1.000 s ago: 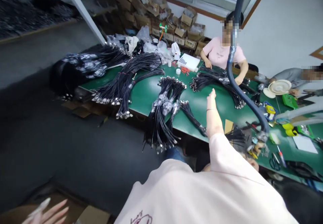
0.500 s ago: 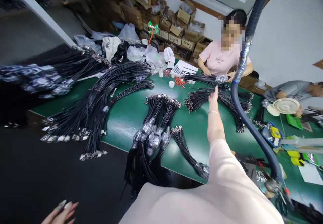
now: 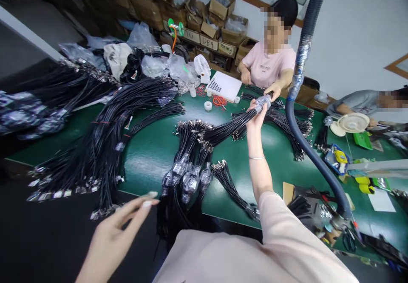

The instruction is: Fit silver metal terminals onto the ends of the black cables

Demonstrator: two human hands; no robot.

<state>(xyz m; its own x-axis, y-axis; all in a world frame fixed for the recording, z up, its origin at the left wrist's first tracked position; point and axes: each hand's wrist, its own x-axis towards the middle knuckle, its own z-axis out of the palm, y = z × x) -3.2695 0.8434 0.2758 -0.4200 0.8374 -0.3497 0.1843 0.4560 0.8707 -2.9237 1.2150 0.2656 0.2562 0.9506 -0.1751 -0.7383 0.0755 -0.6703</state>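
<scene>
Reaching across the green table [image 3: 149, 164], my right hand [image 3: 256, 115] is wrapped round the plastic-covered end of a black cable bundle [image 3: 228, 128]. A hand [image 3: 274, 91] of the person opposite touches the same wrapped end. The bundle's loose end points left over the table. My left hand [image 3: 127, 221] is raised at the lower left, past the table's front edge, with thumb and fingertips close together; whether anything small is between them I cannot make out. Right of it, wrapped cable bundles [image 3: 191, 179] hang over the edge.
Large cable piles [image 3: 105, 125] cover the table's left side. A smaller bundle [image 3: 231, 189] lies near the front edge. A thick grey hose [image 3: 295, 123] hangs down at the right. White tape [image 3: 208, 106] and a white sheet [image 3: 225, 86] lie farther back.
My right hand has closed on the wrapped bundle, which has come across from the person opposite. My left hand has risen further into view, its fingers drawn together. The view has shifted slightly.
</scene>
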